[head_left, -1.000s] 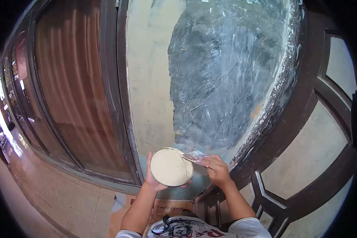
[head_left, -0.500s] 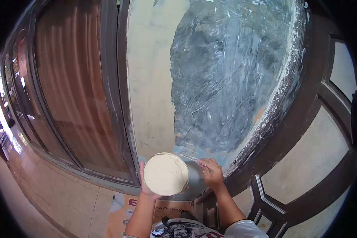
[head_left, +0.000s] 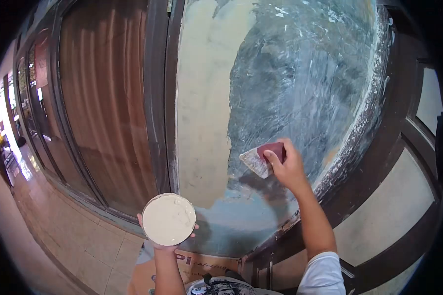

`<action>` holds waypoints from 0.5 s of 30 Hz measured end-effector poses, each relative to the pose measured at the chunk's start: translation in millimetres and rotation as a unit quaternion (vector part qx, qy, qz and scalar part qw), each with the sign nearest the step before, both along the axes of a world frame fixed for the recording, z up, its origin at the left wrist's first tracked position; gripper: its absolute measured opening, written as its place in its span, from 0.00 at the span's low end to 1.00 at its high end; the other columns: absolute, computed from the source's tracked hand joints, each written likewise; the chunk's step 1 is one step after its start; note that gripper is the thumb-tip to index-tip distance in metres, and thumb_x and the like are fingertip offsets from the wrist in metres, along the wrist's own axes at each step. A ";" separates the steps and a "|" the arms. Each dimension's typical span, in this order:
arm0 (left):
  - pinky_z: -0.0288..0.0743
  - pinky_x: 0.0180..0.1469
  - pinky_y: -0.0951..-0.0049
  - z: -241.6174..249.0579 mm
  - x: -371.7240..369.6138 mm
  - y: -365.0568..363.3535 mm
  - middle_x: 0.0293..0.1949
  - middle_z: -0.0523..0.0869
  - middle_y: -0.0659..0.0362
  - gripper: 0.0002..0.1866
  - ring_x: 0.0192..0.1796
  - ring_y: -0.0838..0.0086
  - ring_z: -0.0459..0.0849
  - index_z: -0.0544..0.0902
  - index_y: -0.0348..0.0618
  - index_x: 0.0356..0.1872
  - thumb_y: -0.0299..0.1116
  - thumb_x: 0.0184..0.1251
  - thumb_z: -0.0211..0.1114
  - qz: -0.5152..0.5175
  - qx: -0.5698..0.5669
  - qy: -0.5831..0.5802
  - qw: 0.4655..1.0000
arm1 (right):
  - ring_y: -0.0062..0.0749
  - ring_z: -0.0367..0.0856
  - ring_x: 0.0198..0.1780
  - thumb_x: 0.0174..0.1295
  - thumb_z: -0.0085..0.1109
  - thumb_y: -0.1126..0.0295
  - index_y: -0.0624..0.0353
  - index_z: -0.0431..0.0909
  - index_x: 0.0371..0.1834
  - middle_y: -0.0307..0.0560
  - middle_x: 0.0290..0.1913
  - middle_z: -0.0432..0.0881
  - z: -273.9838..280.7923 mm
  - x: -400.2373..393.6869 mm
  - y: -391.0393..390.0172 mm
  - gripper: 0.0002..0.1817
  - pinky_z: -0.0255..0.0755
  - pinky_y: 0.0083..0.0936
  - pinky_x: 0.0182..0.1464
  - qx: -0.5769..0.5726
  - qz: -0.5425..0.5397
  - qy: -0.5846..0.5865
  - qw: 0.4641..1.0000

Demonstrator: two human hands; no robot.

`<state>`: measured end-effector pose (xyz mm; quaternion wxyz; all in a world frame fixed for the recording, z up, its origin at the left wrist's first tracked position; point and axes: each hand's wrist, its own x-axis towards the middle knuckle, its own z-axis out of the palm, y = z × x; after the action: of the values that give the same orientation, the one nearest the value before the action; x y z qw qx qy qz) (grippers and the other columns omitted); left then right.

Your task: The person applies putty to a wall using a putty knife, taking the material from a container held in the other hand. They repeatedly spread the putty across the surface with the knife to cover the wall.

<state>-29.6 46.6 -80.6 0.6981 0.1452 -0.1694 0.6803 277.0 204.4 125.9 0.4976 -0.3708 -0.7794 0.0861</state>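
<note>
My left hand (head_left: 165,247) supports a round tub (head_left: 169,220) filled with cream-coloured putty, its fingers wrapped around the underside and sides. Most of that hand is hidden beneath the tub. In my right hand (head_left: 289,166) is a putty knife (head_left: 256,162) with a maroon grip and a wide blade smeared with pale putty. The knife is held up in front of the wall (head_left: 290,103), over the lower part of its dark grey-blue patch. A smooth cream layer (head_left: 202,108) covers the wall's left strip, ending in a ragged edge beside the grey.
Left of the wall stands a dark-framed window (head_left: 103,98) with a brown curtain behind the glass. A dark door (head_left: 384,216) with pale panels is on the right. Below lie floor tiles (head_left: 88,236) and a printed orange sheet (head_left: 197,268).
My right hand has lifted the putty knife from beside the tub up in front of the grey wall. The tub now appears farther left, and the view has shifted.
</note>
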 end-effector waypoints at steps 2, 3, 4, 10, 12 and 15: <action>0.78 0.49 0.14 -6.4 -1.5 1.0 0.73 0.69 0.28 0.63 0.57 0.09 0.76 0.59 0.46 0.83 0.87 0.58 0.52 0.019 -0.004 0.029 0.999 | 0.50 0.83 0.46 0.65 0.74 0.53 0.61 0.79 0.52 0.53 0.45 0.86 29.1 -17.5 16.6 0.25 0.72 0.43 0.54 0.091 -0.031 -0.063 0.993; 0.81 0.39 0.30 -0.4 -1.5 -4.4 0.70 0.75 0.36 0.58 0.54 0.18 0.79 0.65 0.50 0.80 0.86 0.59 0.52 0.067 -0.050 0.113 0.990 | 0.51 0.81 0.49 0.62 0.76 0.49 0.60 0.79 0.53 0.51 0.47 0.85 39.6 -24.7 23.5 0.29 0.68 0.46 0.57 0.178 -0.067 -0.124 0.974; 0.81 0.39 0.30 0.4 -1.6 -5.2 0.70 0.75 0.36 0.58 0.54 0.18 0.79 0.65 0.50 0.80 0.86 0.59 0.52 0.071 -0.049 0.111 0.990 | 0.51 0.81 0.49 0.62 0.76 0.49 0.60 0.79 0.53 0.51 0.47 0.85 45.4 -30.7 31.7 0.29 0.68 0.46 0.57 0.180 -0.064 -0.124 0.974; 0.84 0.37 0.26 12.7 0.2 -16.9 0.65 0.78 0.30 0.58 0.49 0.16 0.82 0.67 0.46 0.78 0.85 0.61 0.50 0.093 -0.093 0.070 0.989 | 0.45 0.77 0.50 0.57 0.76 0.44 0.59 0.80 0.52 0.47 0.46 0.83 36.8 -49.3 73.9 0.32 0.60 0.44 0.52 0.346 -0.114 -0.197 0.910; 0.85 0.37 0.24 17.7 -0.2 -19.1 0.65 0.78 0.29 0.57 0.47 0.15 0.82 0.67 0.45 0.78 0.85 0.62 0.47 0.111 -0.113 0.058 0.986 | 0.45 0.77 0.48 0.57 0.76 0.44 0.59 0.81 0.52 0.46 0.45 0.82 32.4 -52.5 73.4 0.32 0.59 0.44 0.51 0.349 -0.107 -0.201 0.909; 0.86 0.38 0.26 14.5 -2.1 -17.5 0.65 0.78 0.29 0.58 0.48 0.15 0.82 0.66 0.46 0.79 0.86 0.62 0.46 0.120 -0.113 0.061 0.984 | 0.43 0.75 0.46 0.56 0.76 0.43 0.59 0.82 0.50 0.45 0.43 0.81 25.8 -55.6 76.3 0.32 0.58 0.44 0.49 0.361 -0.104 -0.211 0.903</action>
<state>-31.7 29.1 -66.1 0.6324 0.1261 -0.0299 0.7638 221.3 280.7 151.7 0.4275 -0.2541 -0.8010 -0.3334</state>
